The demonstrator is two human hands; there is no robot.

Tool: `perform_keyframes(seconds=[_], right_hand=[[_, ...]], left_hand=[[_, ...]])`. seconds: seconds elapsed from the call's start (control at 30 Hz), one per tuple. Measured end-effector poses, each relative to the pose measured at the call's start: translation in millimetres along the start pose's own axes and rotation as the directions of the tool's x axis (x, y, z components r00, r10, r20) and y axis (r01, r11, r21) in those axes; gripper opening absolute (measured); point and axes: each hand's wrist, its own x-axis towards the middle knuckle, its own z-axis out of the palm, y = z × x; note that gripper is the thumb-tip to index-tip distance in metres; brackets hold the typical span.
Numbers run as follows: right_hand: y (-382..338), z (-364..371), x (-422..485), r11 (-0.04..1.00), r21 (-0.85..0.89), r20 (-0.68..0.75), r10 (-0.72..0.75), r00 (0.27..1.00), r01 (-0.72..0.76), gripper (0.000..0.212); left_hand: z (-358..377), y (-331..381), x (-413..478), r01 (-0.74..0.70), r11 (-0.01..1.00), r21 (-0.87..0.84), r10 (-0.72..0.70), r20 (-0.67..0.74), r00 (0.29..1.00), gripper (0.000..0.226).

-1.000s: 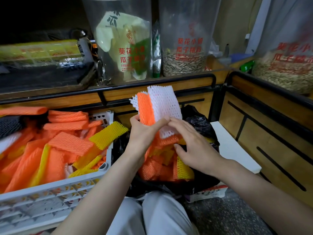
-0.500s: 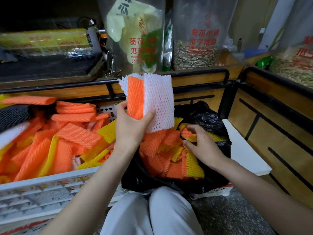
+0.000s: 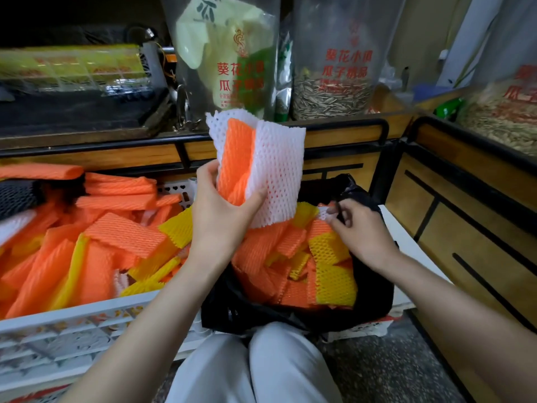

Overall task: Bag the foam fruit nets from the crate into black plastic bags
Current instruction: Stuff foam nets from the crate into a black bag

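crate: your white plastic crate [image 3: 87,317], far left, holds many orange and yellow foam nets [image 3: 125,235] | left hand [image 3: 220,219]: grasps white and orange foam nets [image 3: 270,175] over the black plastic bag [image 3: 374,295]; lower them flat | right hand [image 3: 360,235]: pinches the bag rim, it seems; pull it wide

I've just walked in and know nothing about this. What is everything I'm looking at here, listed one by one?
crate: one, white plastic, left foreground.
crate nets: many, mostly orange, some yellow, piled in the crate.
black bag: one, black, open, right of the crate.
bagged nets: many, orange and yellow, inside the black bag.
held nets: two, one white and one orange, raised above the black bag.
clear bags: three, red print, on the wooden shelf.
wooden shelf: one, brown with black frame, across the back.
trousers: white, bottom centre.
left hand: grips the held nets.
right hand: pinches the black bag's rim.
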Motion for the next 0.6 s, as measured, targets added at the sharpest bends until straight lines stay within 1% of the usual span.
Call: perform_keyframes(seconds=[0.1, 0.2, 0.27, 0.3, 0.37, 0.43, 0.5, 0.53, 0.6], right_hand=[[0, -31, 2, 0.997, 0.073, -0.099, 0.046, 0.994, -0.039, 0.008], [2, -55, 3, 0.977, 0.196, -0.141, 0.114, 0.983, -0.085, 0.009], [0, -68, 2, 0.939, 0.317, -0.131, 0.182, 0.975, -0.132, 0.008], [-1, -74, 0, 0.907, 0.389, -0.110, 0.217, 0.970, -0.159, 0.007], [-3, -84, -3, 0.834, 0.511, -0.063, 0.279, 0.958, -0.209, 0.010], [-3, -91, -7, 0.788, 0.570, -0.039, 0.308, 0.950, -0.232, 0.012], [-2, -93, -10, 0.776, 0.587, -0.035, 0.311, 0.950, -0.232, 0.012], [-1, -94, -12, 0.779, 0.583, -0.035, 0.308, 0.951, -0.231, 0.013], [1, -94, -15, 0.795, 0.562, -0.028, 0.297, 0.955, -0.231, 0.013]], left_hand=[[15, 9, -1, -0.060, 0.997, 0.042, 0.059, 0.023, 0.998, 0.067], [37, 15, -6, -0.060, 0.998, -0.008, 0.060, 0.095, 0.994, 0.065], [49, 15, -12, -0.063, 0.998, -0.017, 0.065, 0.165, 0.984, 0.061], [54, 14, -16, -0.076, 0.997, 0.005, 0.073, 0.213, 0.974, 0.058], [60, 12, -22, -0.096, 0.991, 0.089, 0.062, 0.326, 0.943, 0.055], [64, 5, -25, -0.088, 0.976, 0.199, -0.002, 0.410, 0.912, 0.059], [67, -5, -25, -0.148, 0.922, 0.356, -0.060, 0.512, 0.857, 0.063], [70, -10, -25, -0.198, 0.893, 0.403, -0.083, 0.581, 0.809, 0.064], [76, -17, -24, -0.289, 0.863, 0.416, -0.102, 0.701, 0.706, 0.066]])
